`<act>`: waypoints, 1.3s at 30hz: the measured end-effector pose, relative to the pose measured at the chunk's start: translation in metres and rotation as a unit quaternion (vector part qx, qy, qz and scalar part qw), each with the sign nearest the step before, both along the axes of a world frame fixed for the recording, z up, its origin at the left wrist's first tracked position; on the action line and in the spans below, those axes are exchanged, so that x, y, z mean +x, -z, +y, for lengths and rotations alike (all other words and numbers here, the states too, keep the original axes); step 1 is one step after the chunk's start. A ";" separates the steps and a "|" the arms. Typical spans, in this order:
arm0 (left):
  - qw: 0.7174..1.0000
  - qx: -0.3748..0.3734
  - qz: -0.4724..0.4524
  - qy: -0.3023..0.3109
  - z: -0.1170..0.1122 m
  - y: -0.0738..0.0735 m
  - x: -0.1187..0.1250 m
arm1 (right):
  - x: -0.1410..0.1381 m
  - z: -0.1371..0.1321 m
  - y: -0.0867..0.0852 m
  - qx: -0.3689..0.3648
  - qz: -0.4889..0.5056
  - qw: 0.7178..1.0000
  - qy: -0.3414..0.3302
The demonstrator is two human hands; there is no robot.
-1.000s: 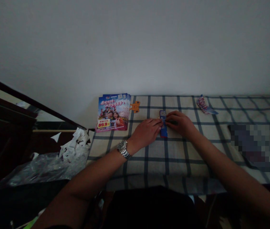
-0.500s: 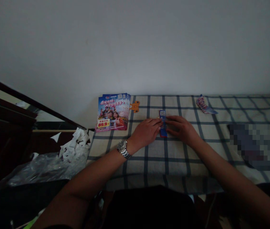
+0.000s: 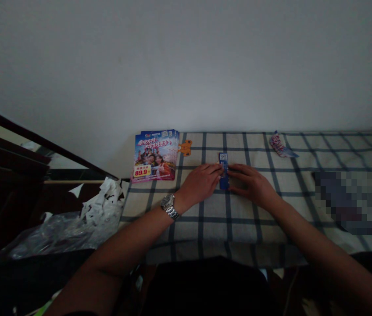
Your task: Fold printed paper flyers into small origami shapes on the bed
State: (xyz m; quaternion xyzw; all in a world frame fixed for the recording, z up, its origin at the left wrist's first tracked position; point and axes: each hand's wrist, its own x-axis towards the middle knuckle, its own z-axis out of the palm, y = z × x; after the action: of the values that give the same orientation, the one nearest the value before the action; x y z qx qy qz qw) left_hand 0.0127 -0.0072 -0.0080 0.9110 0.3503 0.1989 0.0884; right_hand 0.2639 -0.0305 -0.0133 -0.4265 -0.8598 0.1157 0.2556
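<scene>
A flyer folded into a narrow blue strip [image 3: 224,181] lies on the checked cloth, a QR code showing at its far end. My left hand [image 3: 202,181], with a metal watch on the wrist, presses its closed fingers on the strip's left edge. Against the right edge rest the bent fingers of my right hand [image 3: 250,184], gripping the strip from that side. Fingertips cover part of its middle. Left of my hands lies a stack of printed flyers [image 3: 155,156], the top one showing "89.9".
A checked tablecloth [image 3: 192,228] covers the table, with an orange bear figure [image 3: 185,148] on it. A crumpled printed paper [image 3: 281,147] lies back right, and a dark pixelated object [image 3: 340,202] at right. Torn white paper and clear plastic [image 3: 70,228] fill the left side.
My right hand has shifted slightly nearer me along the strip's right edge. The red edge at the strip's near end no longer shows. My left hand stays in place.
</scene>
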 end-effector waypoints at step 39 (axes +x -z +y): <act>1.000 0.001 0.005 0.013 0.002 -0.004 -0.011 | -0.011 0.023 -0.009 0.042 -0.013 0.999 0.001</act>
State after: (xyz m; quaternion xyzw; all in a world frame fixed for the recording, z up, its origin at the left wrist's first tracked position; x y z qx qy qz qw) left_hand 0.0018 -0.0049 -0.0039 0.9164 0.3389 0.1940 0.0880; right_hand 0.2525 -0.0071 -0.0040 -0.4176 -0.8669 0.0739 0.2622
